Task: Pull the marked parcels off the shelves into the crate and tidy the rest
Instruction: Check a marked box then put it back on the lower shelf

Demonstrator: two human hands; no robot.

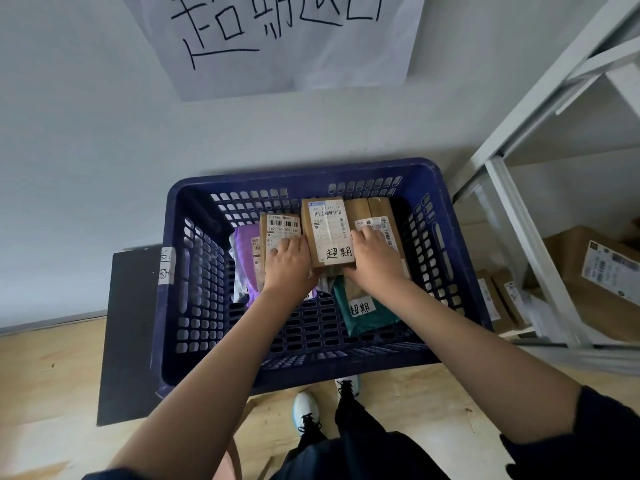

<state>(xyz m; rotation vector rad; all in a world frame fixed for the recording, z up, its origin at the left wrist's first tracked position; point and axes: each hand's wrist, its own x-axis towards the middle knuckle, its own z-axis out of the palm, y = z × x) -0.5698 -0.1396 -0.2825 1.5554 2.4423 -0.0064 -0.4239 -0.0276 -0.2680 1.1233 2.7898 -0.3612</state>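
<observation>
- The blue crate (194,271) is sitting on the floor against the white wall, and all places below are given from it.
- Inside the crate, near its far wall, three cardboard parcels are lying side by side: the left box (277,225), the middle box (327,230) with a handwritten label, and the right box (375,213).
- The left hand (287,263) is resting on the left box, fingers lightly bent over its label; a real grip I cannot tell.
- The right hand (372,258) is lying on the right box, fingers curving over its label.
- A purple bag (244,258) is lying at the crate's left side, a green bag (363,310) nearer the front.
- The white shelf (519,216) is standing right of the crate.
</observation>
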